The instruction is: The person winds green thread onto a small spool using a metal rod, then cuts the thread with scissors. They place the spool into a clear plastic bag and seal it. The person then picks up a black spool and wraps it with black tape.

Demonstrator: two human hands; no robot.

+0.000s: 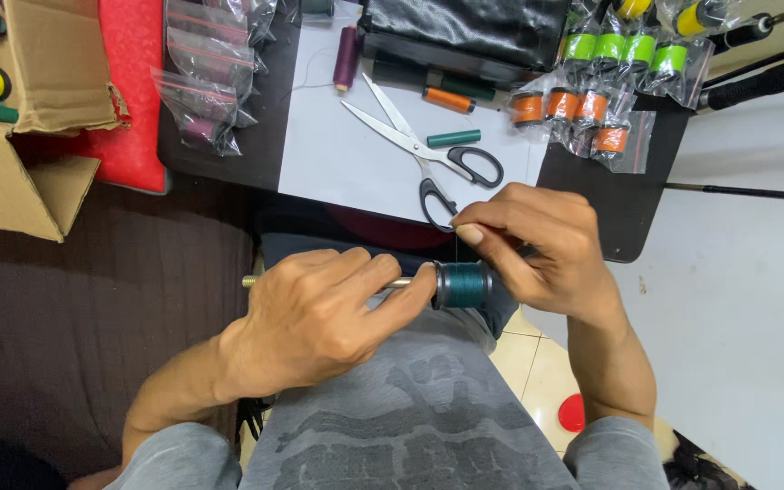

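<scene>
Gripping a thin metal rod [265,281] at mid-frame, the left hand [319,318] has its fingers closed around it, while the right hand [537,249] pinches a dark teal thread spool [462,284] threaded on that rod. Scissors [428,154] lie on white paper [338,163] on the bench, upper centre.

The thread spool [462,284] is dark teal, the scissors [428,154] have black handles, the bagged spools [573,109] are orange, and the cloth [133,91] is red.
</scene>
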